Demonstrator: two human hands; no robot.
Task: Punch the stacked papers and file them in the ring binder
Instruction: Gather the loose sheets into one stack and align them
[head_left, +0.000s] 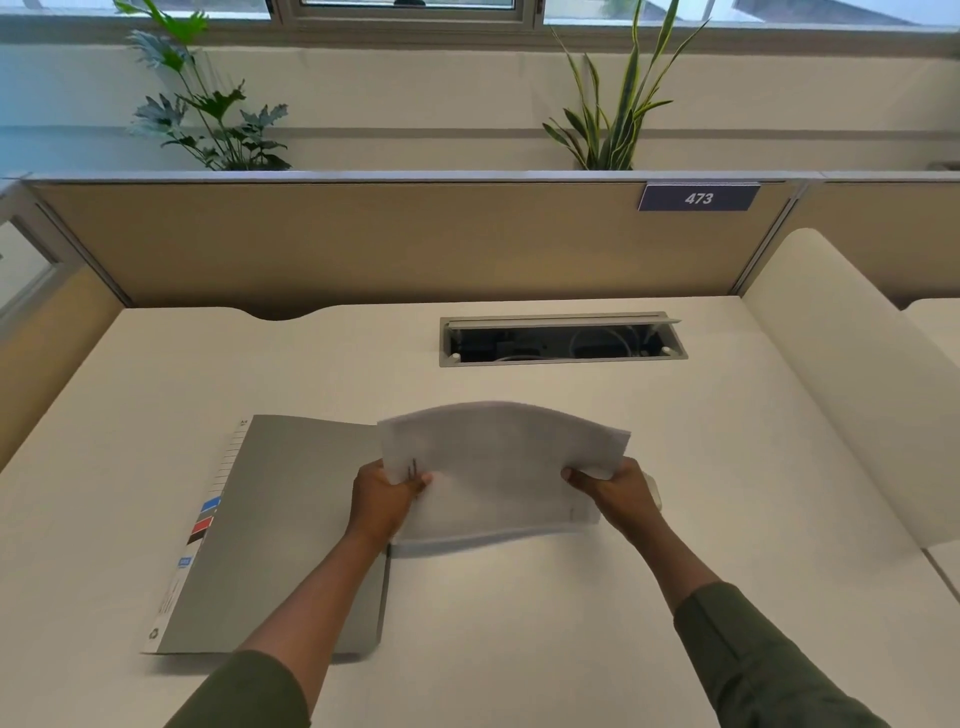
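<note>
Both hands hold the stack of papers (498, 467) by its side edges: left hand (384, 493) with thumb curled over the left edge, right hand (613, 493) pinching the right; the sheets bow upward between them, lower edge near or on the counter (519, 623); the closed grey ring binder (280, 530) lies flat just to the left, its far corner tucked behind the stack; no punch is plainly visible, though something pale peeks out behind the right hand; best to loosen the squeeze, tap the edges square, and keep every sheet flush before punching.
</note>
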